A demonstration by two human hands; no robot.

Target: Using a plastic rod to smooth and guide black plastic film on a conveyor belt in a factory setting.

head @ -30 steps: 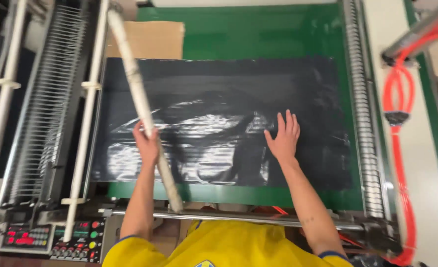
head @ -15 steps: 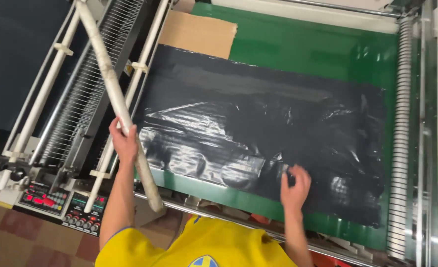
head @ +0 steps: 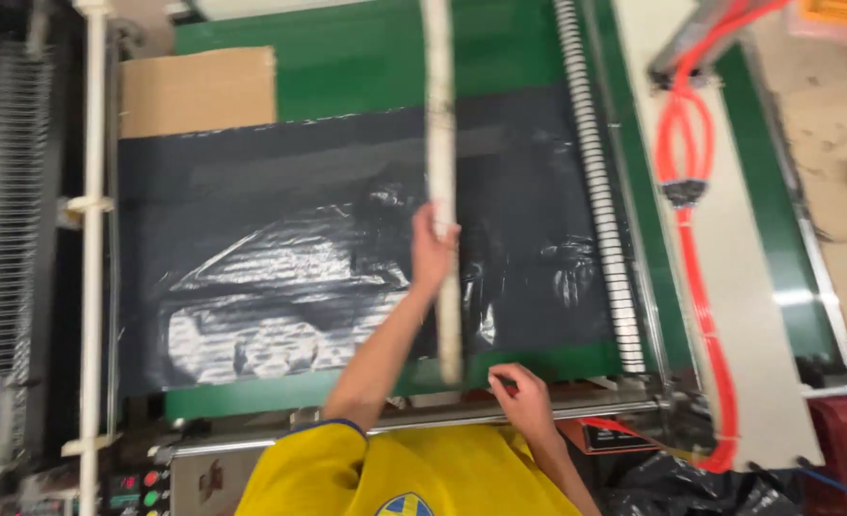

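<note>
The long pale rod (head: 440, 182) is clamped in the left hand (head: 431, 250), and has been carried from the left edge of the black plastic sheet (head: 347, 248) to its right-hand portion, where it is held nearly upright across the sheet. The right hand (head: 522, 401) has been withdrawn from the sheet's middle and is now pinched closed at the near edge of the green desk (head: 366, 53). The sheet remains spread flat below the cardboard piece (head: 197, 91).
</note>
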